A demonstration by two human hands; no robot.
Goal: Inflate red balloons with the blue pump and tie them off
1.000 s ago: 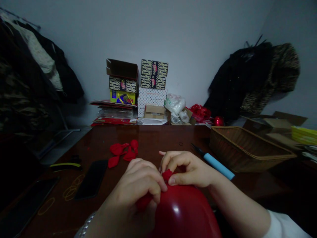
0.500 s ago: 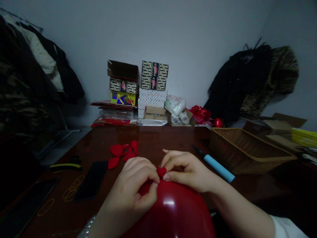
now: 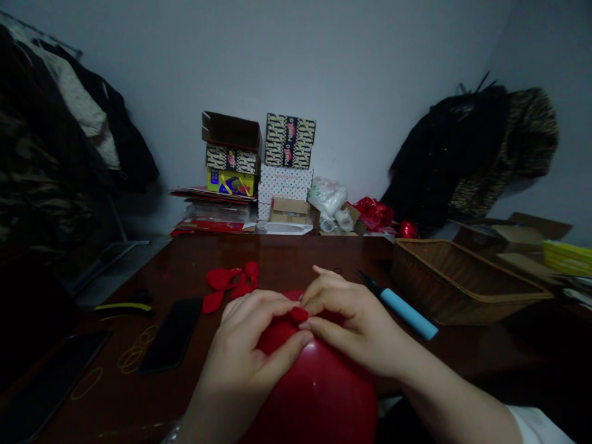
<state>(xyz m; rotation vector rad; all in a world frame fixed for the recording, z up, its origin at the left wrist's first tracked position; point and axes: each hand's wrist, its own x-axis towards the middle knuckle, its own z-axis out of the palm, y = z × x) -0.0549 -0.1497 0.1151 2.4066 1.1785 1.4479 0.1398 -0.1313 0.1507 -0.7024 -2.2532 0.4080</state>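
A large inflated red balloon (image 3: 324,394) stands in front of me at the table's near edge, its neck end (image 3: 299,314) pointing up. My left hand (image 3: 259,345) curves round the neck from the left, thumb and fingertips closed at it. From the right, my right hand (image 3: 351,320) pinches the same neck between thumb and fingers. The fingertips of both hands almost meet there, so the neck's base is partly hidden. Beyond my left hand lie several uninflated red balloons (image 3: 222,279).
A light blue hand pump (image 3: 409,313) lies beside a wicker basket (image 3: 476,295) on the right. To the left are a black phone (image 3: 171,336), several rubber bands (image 3: 134,354), a yellow-and-black tool (image 3: 124,308) and a dark tablet-like slab (image 3: 55,382). Boxes (image 3: 284,185) are stacked at the back.
The balloon has shifted slightly left and tilted, more of its top showing behind my fingers. My left thumb has moved right to the neck; my right fingers have spread over the balloon's top.
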